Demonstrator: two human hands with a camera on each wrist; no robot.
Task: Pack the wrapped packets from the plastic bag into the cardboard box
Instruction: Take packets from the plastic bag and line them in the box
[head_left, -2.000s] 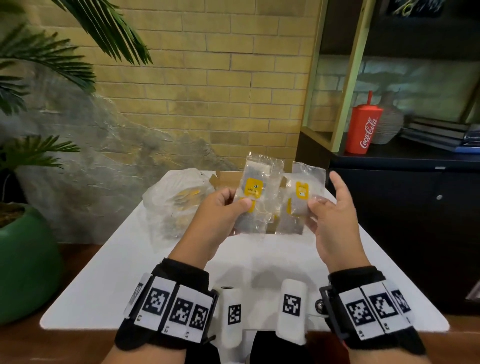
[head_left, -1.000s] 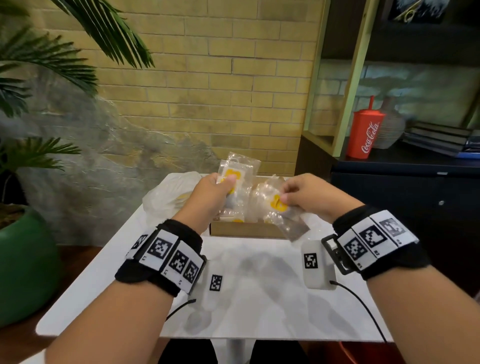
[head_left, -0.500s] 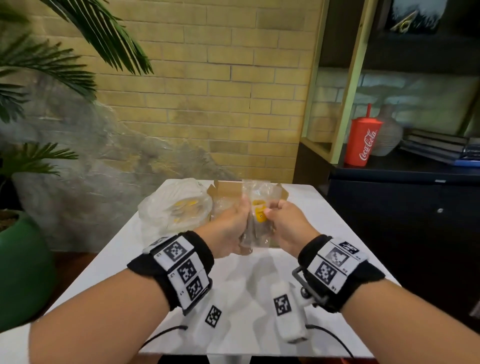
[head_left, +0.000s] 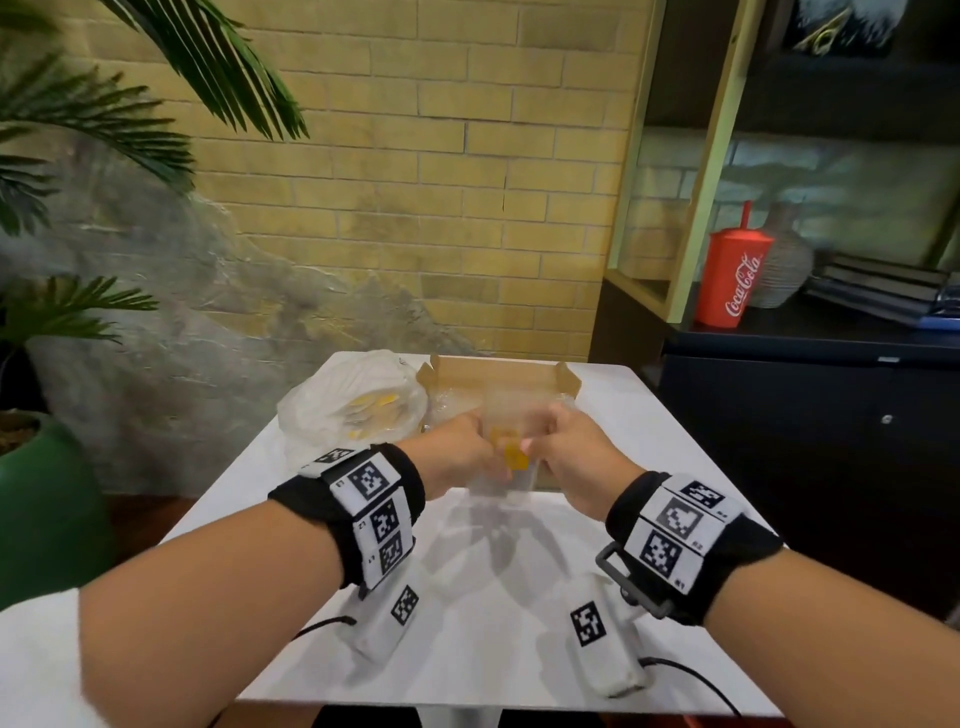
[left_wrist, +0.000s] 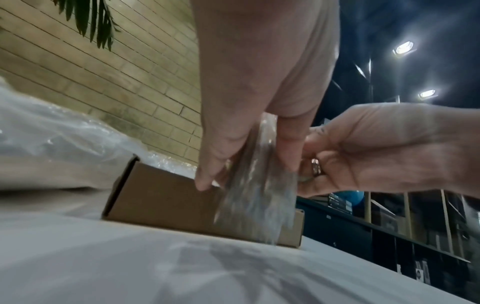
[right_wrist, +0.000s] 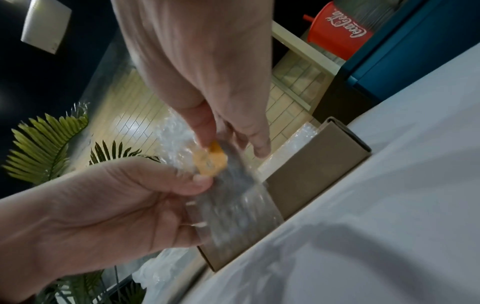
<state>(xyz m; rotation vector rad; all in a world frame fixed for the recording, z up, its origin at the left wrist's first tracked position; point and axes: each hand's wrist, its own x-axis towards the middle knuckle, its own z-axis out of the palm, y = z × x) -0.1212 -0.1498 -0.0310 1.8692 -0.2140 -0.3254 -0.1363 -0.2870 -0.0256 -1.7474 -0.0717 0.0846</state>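
Both hands, left hand (head_left: 457, 449) and right hand (head_left: 574, 457), pinch one stack of wrapped packets (head_left: 511, 457) at frame centre, long axis upright; cardboard box (head_left: 498, 376) lies directly behind.

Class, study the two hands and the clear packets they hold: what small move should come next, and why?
Probably lift the packets forward over the near wall of the cardboard box and lower them in. Both the left hand and right hand pinch them, held in front of that wall above the table.
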